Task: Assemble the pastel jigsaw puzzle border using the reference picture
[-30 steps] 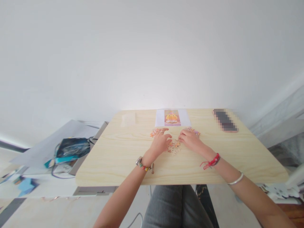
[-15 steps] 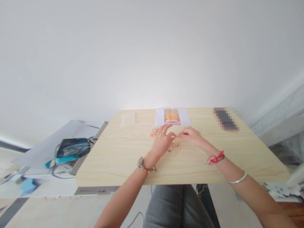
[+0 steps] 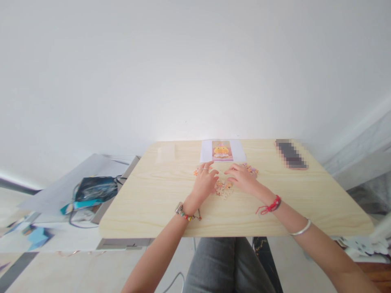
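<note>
Puzzle pieces [image 3: 224,188], small joined cluster, lying flat near the middle of the worktop [image 3: 159,211], toward the far edge, between the two hands. More loose pieces at the left hand's far side [image 3: 197,170] and a second scatter [image 3: 251,169] beyond the right hand. Reference picture [image 3: 222,151] flat at the middle of the far edge; phone [image 3: 290,154] toward the far right corner, well apart.

Left hand [image 3: 204,184]: palm down, fingers loosely spread, resting on the worktop just beside the cluster; nothing gripped as far as visible. Right hand [image 3: 242,179]: palm down, fingers relaxed and part-curled, touching or nearly touching the cluster's right side; whether a piece sits under the fingertips cannot be told.

Handling, judged: thin card, very light, stiff but bendable at the tabs. Slides easily on smooth wood. Joined cluster likely to separate if lifted by one corner; better pushed flat or pinched at opposite edges. Single pieces: fingertip pinch at the edges.
</note>
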### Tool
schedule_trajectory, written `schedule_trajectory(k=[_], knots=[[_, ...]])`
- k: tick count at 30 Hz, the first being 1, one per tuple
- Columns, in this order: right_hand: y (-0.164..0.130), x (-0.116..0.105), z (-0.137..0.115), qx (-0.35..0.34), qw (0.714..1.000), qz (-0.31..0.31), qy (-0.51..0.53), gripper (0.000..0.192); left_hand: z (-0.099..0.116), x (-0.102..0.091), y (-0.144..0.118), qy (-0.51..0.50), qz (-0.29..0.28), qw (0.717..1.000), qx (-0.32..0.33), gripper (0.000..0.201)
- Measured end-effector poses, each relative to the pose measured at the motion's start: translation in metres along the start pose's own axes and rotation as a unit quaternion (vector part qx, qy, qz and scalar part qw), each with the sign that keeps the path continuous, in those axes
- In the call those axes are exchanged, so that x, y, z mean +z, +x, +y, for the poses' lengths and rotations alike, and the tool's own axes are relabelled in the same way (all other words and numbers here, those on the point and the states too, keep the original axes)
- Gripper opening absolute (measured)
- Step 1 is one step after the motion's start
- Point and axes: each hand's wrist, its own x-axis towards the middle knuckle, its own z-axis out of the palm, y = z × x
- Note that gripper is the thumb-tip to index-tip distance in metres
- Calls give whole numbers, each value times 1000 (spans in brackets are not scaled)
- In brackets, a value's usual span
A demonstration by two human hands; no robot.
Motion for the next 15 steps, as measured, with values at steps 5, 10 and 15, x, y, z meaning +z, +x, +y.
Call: schedule_trajectory(k=[5,10,15], knots=[[15,-2,-9,-19,998,-54,-1,16,-12,0,-1,4,-36,999,-37,17],[31,4,-18,3,997,-71,-5,9,-19,-5,0,0,-62,998,-22,17],[39,13,-20,9,996,-86,-23,10,-20,-1,4,0,-100,995,-10,8]])
